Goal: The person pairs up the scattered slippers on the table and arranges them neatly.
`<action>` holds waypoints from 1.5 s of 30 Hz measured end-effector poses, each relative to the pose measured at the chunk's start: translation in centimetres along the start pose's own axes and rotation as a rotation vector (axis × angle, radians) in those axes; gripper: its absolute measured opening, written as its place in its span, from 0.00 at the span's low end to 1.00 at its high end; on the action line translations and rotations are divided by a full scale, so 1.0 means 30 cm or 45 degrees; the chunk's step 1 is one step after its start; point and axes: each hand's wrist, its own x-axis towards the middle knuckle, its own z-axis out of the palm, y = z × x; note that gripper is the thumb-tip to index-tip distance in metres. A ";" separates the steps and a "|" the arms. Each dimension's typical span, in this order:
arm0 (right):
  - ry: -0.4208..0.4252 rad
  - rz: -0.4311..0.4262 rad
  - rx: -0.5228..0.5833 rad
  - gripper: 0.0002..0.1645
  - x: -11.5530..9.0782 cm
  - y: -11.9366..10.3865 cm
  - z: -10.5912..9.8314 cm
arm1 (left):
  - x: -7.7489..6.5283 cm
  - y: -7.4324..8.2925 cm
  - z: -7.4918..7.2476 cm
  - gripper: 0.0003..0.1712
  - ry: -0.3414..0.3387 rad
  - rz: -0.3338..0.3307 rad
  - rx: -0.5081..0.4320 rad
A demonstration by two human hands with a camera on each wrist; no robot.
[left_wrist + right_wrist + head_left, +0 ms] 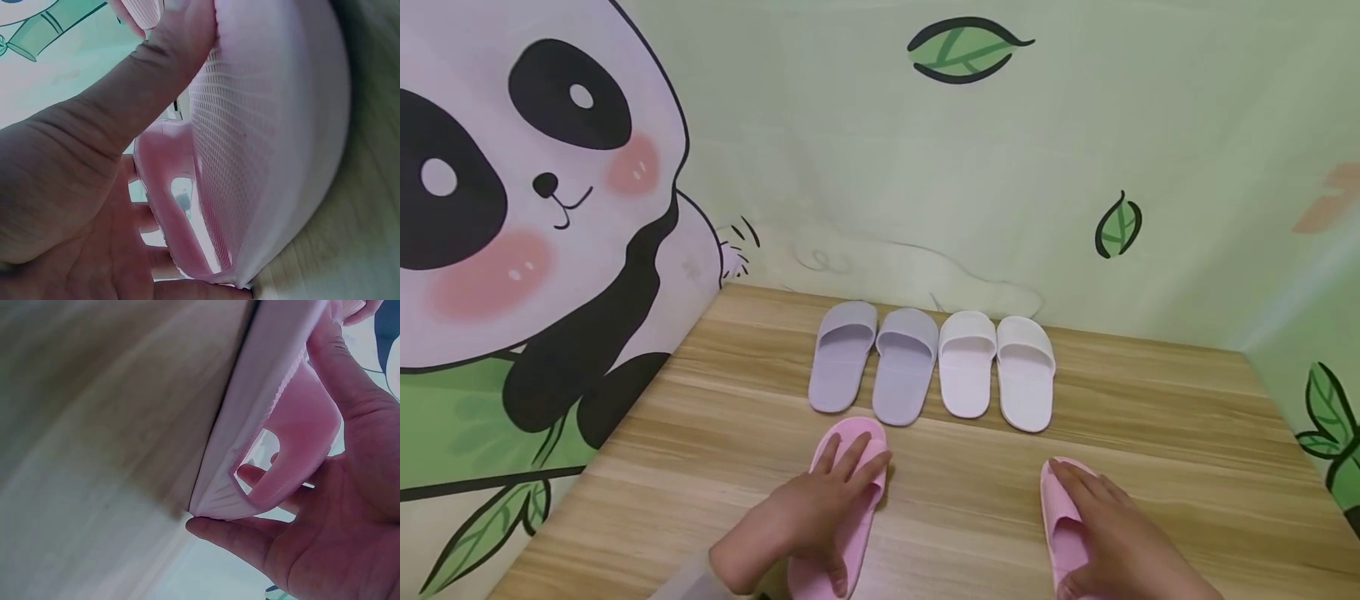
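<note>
Toward the near middle of the head view, my left hand (827,496) lies over a pink slipper (857,533), its fingers spread across the strap. In the left wrist view the thumb (144,81) touches the slipper's textured footbed (244,125), while the other fingers pass beyond the strap. My right hand (1120,525) holds a second pink slipper (1060,504) farther right. From the right wrist, one finger touches the toe end and the thumb is by the footbed edge of this slipper (256,381). Its sole edge is at the wood surface.
Behind the hands a grey pair of slippers, left (838,375) and right (901,387), stands beside a white pair, left (966,383) and right (1027,396). They line up near the printed back wall (850,150). Wood-grain flooring (955,500) lies between the hands.
</note>
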 end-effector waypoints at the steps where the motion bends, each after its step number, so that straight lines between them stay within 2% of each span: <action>1: 0.002 -0.002 -0.003 0.82 0.003 -0.003 0.000 | 0.002 0.003 0.000 0.92 -0.003 -0.001 -0.003; 8: -0.050 0.037 0.008 0.84 0.026 -0.029 0.003 | 0.015 0.022 0.001 0.92 -0.015 -0.016 -0.047; 17: -0.028 0.014 -0.003 0.84 0.044 -0.054 0.010 | 0.036 0.049 0.001 0.93 -0.015 -0.021 -0.019; 26: -0.094 0.090 0.007 0.87 0.062 -0.089 0.010 | 0.057 0.072 -0.001 0.93 -0.035 -0.027 0.029; 30: -0.130 0.125 0.039 0.91 0.078 -0.099 0.011 | 0.070 0.086 -0.004 0.93 -0.060 -0.041 0.033; 34: -0.129 0.120 0.046 0.94 0.093 -0.102 0.015 | 0.082 0.099 -0.008 0.94 -0.068 -0.044 0.044; 45: -0.135 0.084 0.043 0.93 0.114 -0.124 0.023 | 0.103 0.123 -0.012 0.93 -0.073 -0.037 0.057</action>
